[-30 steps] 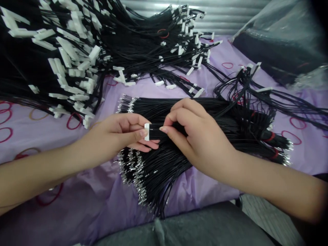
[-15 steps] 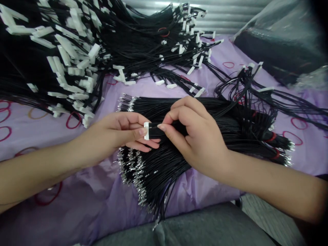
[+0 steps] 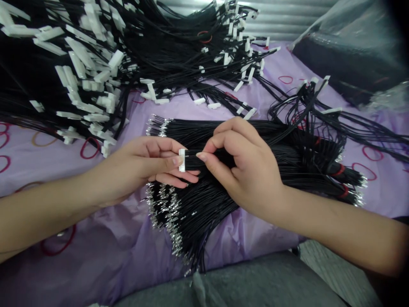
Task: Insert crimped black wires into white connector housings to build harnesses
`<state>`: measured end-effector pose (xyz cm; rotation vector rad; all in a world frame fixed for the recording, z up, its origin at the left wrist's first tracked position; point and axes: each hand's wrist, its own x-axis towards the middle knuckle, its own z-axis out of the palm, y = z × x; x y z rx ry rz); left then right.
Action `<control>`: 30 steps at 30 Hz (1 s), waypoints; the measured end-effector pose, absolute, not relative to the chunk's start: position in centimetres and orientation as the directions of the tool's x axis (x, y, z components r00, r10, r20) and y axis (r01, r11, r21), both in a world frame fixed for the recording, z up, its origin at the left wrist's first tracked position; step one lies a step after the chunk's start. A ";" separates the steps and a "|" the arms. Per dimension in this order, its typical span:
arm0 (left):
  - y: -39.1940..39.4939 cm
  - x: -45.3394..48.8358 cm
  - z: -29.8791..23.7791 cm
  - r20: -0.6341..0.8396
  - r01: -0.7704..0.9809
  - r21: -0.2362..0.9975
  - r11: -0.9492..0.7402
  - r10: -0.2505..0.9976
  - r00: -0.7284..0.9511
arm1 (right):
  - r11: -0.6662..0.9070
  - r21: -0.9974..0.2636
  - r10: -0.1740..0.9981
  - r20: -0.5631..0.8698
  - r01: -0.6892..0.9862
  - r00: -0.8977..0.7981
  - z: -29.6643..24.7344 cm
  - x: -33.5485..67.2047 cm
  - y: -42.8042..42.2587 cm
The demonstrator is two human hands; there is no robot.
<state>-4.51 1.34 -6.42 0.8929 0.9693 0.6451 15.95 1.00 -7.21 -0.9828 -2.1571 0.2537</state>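
My left hand [image 3: 150, 164] pinches a small white plastic connector [image 3: 182, 160] between thumb and fingers. Just to its right, my right hand [image 3: 246, 166] is closed on thin black wires [image 3: 191, 159] that run into the connector's right side. Both hands hover over a thick bundle of loose black wires [image 3: 287, 149] with shiny metal terminal tips [image 3: 166, 213], lying on a purple sheet [image 3: 105, 238].
A big heap of finished black wire harnesses with white connectors [image 3: 83, 81] fills the back left. Red rubber bands [image 3: 89, 147] lie scattered on the sheet. A clear plastic bag holding dark material [image 3: 348, 55] sits at the back right. A grey edge [image 3: 243, 281] runs below.
Both hands with the connector have drifted slightly up and a little left; the grips are unchanged.
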 end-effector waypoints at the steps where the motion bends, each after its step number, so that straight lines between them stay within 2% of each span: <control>1: 1.4 -4.5 -6.4 -0.418 -0.084 0.863 0.498 0.798 0.434 | 0.690 -0.442 0.714 0.547 0.573 -0.437 -7.3 16.0 1.0; 9: 1.2 -4.7 -6.7 -0.416 -0.109 0.858 0.502 0.803 0.427 | 0.715 -0.331 0.674 0.558 0.615 -0.483 -7.9 15.8 1.0; 23: 1.3 -4.7 -6.8 -0.397 -0.050 0.885 0.464 0.806 0.439 | 0.751 -0.220 0.606 0.603 0.623 -0.519 -8.7 15.3 1.5; 27: 1.2 -4.4 -6.5 -0.397 0.006 0.898 0.441 0.801 0.448 | 0.756 -0.278 0.630 0.556 0.592 -0.543 -6.2 16.5 0.9; 30: 0.9 -4.5 -5.8 -0.347 0.072 0.936 0.346 0.859 0.376 | 0.706 -0.213 0.649 0.576 0.675 -0.497 -2.8 19.6 -0.7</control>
